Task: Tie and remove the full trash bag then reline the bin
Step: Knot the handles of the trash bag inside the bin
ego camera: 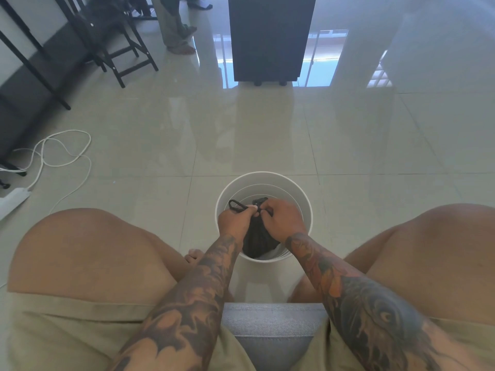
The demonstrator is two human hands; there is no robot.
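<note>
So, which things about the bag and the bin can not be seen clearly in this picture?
Head view, the only one:
- The knot: the left hand and right hand cover the neck of the black bag, so whether it is tied cannot be told.
- The contents of the bag: the black plastic hides them.
- The bottom of the white bin: the bag and hands hide it.
- A new liner: none is in view.
</note>
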